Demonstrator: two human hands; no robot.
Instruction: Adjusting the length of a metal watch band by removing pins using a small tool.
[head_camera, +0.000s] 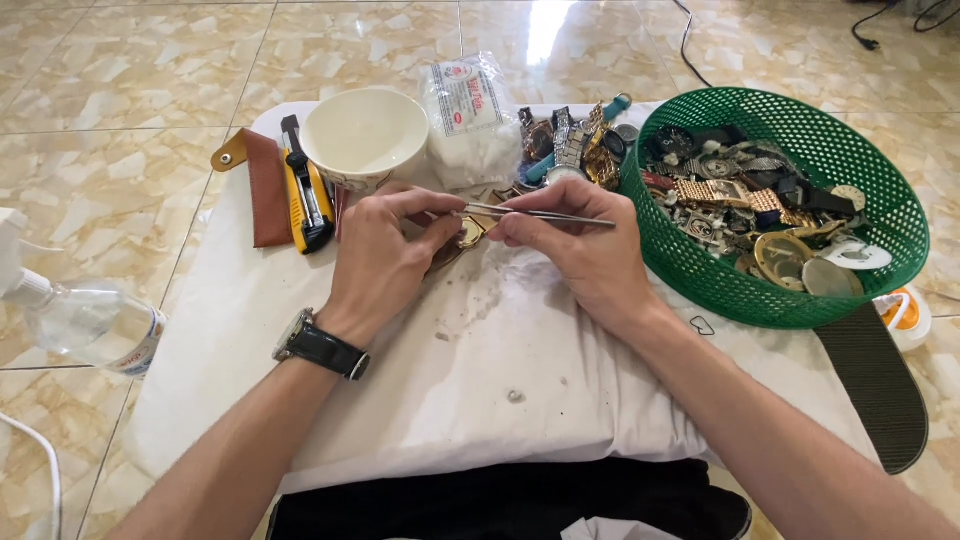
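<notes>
Left hand (385, 255): we pinch the gold watch part (470, 233) firmly.
Right hand (580, 245): we grip the tweezers (535, 213), tips kept steady.

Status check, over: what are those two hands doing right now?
Left hand pinching gold watch case. Right hand holding tweezers on it. Nothing blocking.

A cloth-covered board (480, 380) lay on the floor. At its back edge sat a bowl (365, 135), with a utility knife (305, 190) and a leather pouch (265, 185) to its left. A bag of cotton (468, 120) lay right of the bowl. A basket (880, 215) of watch parts (745, 205) sat at the right edge. A spray bottle (85, 325) lay off the left edge.
</notes>
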